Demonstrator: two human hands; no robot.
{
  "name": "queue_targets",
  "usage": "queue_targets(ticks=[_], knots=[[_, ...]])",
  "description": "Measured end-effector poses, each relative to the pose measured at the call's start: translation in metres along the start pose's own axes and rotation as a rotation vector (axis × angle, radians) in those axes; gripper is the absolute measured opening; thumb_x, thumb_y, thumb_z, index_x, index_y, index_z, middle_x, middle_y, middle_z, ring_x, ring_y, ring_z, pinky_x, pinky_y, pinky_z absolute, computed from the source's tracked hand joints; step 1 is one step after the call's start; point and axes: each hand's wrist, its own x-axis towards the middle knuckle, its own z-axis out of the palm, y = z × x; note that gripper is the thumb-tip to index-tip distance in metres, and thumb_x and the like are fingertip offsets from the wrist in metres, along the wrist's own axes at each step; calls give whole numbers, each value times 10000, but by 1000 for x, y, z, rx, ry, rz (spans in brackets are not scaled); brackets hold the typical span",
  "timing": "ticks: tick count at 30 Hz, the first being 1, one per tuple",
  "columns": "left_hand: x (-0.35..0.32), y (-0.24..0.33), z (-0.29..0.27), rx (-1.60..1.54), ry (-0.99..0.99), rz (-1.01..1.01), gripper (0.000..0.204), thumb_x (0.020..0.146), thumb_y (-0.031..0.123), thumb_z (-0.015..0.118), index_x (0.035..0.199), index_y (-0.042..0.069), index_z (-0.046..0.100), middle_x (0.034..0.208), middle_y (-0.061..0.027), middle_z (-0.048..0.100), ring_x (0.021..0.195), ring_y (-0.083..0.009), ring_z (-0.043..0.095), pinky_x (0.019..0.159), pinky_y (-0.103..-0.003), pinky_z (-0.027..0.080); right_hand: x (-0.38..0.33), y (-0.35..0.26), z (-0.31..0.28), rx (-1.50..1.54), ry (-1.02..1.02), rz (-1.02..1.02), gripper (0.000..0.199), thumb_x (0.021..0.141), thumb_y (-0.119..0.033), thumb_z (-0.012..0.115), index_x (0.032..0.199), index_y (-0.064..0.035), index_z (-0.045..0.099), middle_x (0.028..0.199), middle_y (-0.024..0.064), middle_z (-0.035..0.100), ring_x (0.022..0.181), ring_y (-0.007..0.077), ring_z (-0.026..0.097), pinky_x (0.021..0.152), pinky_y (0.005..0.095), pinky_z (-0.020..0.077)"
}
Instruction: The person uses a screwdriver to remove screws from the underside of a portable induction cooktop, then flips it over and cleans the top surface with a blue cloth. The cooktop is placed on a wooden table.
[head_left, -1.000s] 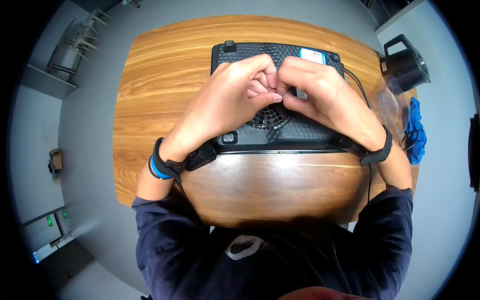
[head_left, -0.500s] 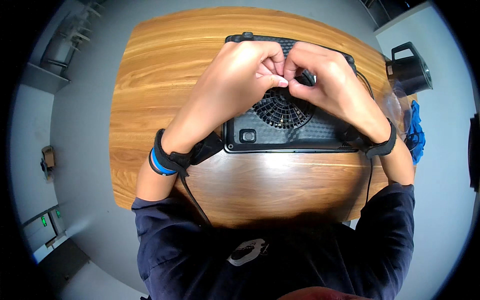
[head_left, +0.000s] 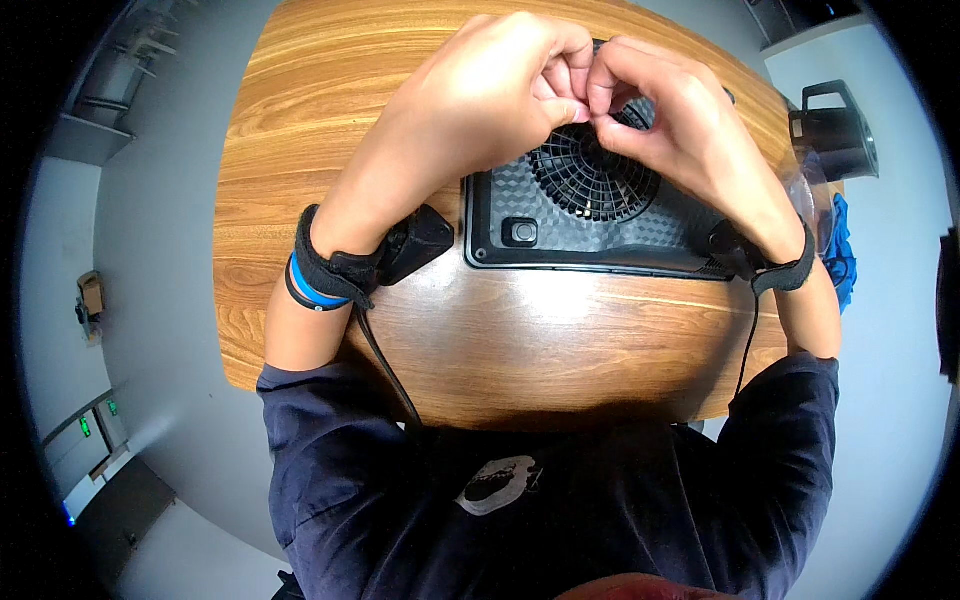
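Note:
A black laptop cooling pad point(head_left: 610, 247) with a textured underside lies on the table, its round fan grille point(head_left: 590, 185) facing up. Over the far side of that grille, my left hand point(head_left: 495, 100) and my right hand point(head_left: 685, 115) meet, thumb and forefinger of each pinched closed. Their fingertips touch or almost touch. Whatever they may pinch is too small or too hidden to make out. At the pad's near left corner is a squarish black foot point(head_left: 520, 232). My hands and forearms cover much of the pad's far part.
A wooden table point(head_left: 300, 120) carries the pad. At its right edge stand a black handled container point(head_left: 835, 135), clear plastic point(head_left: 812, 205) and a blue cloth point(head_left: 842, 255). Black devices point(head_left: 418, 245) are strapped at both my wrists, with cables hanging toward my body.
The pad and both hands appear higher and slightly farther right in the picture; the whole scene has shifted with the view. Both hands keep their pinch, fingertips together over the fan.

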Motion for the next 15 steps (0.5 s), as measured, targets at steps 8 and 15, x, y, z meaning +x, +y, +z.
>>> queue_targets(ticks=[8,15], knots=[[-2,-2,-3,60,-33,-2,75,973,5,777,1035,-27,748,923,-19,773,850,-65,706,823,-253,612,-4,5,6,18,16,-52,312,882,20,820,1111,-9,609,936,130,676,885,301,729,814,412,593],[-8,-8,-23,356,-30,-47,175,969,52,794,1113,-40,756,921,-60,797,853,-107,753,824,-297,625,-18,19,0,83,-63,101,317,933,41,779,1218,-5,646,1011,118,746,938,255,773,860,391,620]])
